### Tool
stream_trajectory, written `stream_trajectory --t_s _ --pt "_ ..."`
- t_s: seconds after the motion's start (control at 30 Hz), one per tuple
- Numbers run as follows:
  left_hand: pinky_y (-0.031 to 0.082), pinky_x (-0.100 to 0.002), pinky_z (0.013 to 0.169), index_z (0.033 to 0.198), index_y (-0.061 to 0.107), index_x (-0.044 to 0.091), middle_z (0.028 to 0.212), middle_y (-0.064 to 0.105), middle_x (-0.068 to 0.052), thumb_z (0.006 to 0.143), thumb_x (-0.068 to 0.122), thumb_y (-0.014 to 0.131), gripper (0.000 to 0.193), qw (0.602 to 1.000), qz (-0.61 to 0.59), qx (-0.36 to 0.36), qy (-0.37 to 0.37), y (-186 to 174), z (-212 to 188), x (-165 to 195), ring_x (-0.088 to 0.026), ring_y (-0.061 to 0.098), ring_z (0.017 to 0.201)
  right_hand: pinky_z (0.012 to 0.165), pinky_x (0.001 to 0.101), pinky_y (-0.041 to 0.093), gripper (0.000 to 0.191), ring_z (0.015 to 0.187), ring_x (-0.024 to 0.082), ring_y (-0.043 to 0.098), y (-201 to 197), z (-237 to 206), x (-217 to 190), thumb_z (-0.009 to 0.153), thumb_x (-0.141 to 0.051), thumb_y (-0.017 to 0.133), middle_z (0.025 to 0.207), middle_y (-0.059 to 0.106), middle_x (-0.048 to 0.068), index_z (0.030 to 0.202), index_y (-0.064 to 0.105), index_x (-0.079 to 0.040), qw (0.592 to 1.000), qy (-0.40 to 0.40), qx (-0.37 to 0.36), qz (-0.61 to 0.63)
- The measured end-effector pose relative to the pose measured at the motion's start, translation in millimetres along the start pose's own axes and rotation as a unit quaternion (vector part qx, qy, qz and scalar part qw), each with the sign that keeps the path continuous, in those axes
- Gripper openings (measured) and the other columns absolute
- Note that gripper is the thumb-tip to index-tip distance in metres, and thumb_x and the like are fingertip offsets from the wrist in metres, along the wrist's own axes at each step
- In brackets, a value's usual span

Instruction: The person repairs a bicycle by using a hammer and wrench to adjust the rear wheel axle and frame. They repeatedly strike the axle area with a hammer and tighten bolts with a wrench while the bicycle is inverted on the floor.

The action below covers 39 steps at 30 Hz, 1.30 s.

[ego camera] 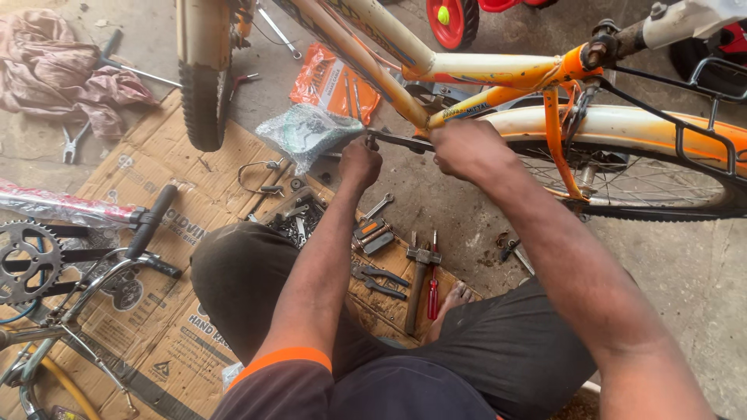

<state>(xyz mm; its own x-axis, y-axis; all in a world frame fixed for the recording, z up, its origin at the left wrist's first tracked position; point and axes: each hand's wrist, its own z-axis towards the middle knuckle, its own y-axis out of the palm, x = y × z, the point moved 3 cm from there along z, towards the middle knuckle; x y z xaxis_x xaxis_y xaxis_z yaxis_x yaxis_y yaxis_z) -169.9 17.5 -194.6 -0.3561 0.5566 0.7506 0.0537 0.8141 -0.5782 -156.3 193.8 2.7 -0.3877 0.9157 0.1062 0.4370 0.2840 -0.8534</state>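
We note a concrete floor (685, 288) overlaid with flattened cardboard (167, 155) and strewn tools. Our left hand (359, 162) and right hand (467, 149) are clenched around a wrench (398, 140) at the orange bicycle frame (467, 68).

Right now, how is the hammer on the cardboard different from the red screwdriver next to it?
The hammer is bigger and thicker than the red screwdriver. The hammer has a dull brown handle with a grey metal head across its far end; the screwdriver has a bright red handle and a thin shaft. Both lie flat on the cardboard, side by side, pointing away from the person, and neither is touched by the hands.
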Motion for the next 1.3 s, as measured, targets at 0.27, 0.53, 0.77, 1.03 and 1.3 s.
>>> stream_trajectory --t_s 0.27,0.53,0.77,1.03,1.3 --pt "0.054 -0.048 0.089 0.101 0.075 0.014 0.107 0.075 -0.015 0.089 0.019 0.057 0.022 1.0 -0.007 -0.002 0.006 1 -5 3 -0.036 0.07 0.105 0.085 0.0458 0.058 0.025 0.101 0.031 0.073 -65 7 -46 0.088 -0.019 0.068 0.11 0.074 0.017 0.107 0.077 -0.005 0.997 -0.019 -0.01 -0.079" --pt "0.053 -0.048 0.088 0.1 0.075 0.015 0.105 0.075 -0.016 0.087 0.018 0.059 0.021 1.0 -0.019 -0.008 -0.003 2 -7 6 -0.037 0.069 0.104 0.087 0.0456 0.058 0.026 0.106 0.03 0.072 -88 -8 -51 0.092 -0.019 0.065 0.116 0.072 0.015 0.112 0.076 -0.008 0.994 -0.014 -0.019 -0.103" --pt "0.053 -0.047 0.089 0.103 0.074 0.016 0.11 0.075 -0.012 0.091 0.021 0.058 0.021 1.0 0.0 -0.017 -0.009 2 -9 6 -0.033 0.07 0.107 0.079 0.0439 0.06 0.023 0.094 0.028 0.075 -61 -9 -50 0.095 -0.018 0.059 0.101 0.075 0.014 0.103 0.077 -0.006 0.994 -0.038 0.026 -0.102" --pt "0.053 -0.047 0.093 0.108 0.075 0.016 0.113 0.075 -0.012 0.088 0.019 0.058 0.026 0.998 0.039 -0.041 -0.034 10 -8 6 -0.033 0.069 0.11 0.066 0.0424 0.061 0.019 0.082 0.029 0.076 -19 -32 -29 0.09 -0.012 0.058 0.09 0.075 0.014 0.089 0.076 -0.007 0.986 -0.063 0.136 -0.07" --pt "0.055 -0.047 0.096 0.116 0.073 0.006 0.119 0.072 -0.021 0.087 0.023 0.062 0.035 0.987 0.113 -0.081 -0.084 -4 -3 17 -0.037 0.069 0.114 0.075 0.0482 0.06 0.022 0.086 0.036 0.074 -23 -5 -34 0.092 -0.015 0.057 0.09 0.075 0.019 0.089 0.077 -0.005 0.994 -0.08 0.075 -0.01"
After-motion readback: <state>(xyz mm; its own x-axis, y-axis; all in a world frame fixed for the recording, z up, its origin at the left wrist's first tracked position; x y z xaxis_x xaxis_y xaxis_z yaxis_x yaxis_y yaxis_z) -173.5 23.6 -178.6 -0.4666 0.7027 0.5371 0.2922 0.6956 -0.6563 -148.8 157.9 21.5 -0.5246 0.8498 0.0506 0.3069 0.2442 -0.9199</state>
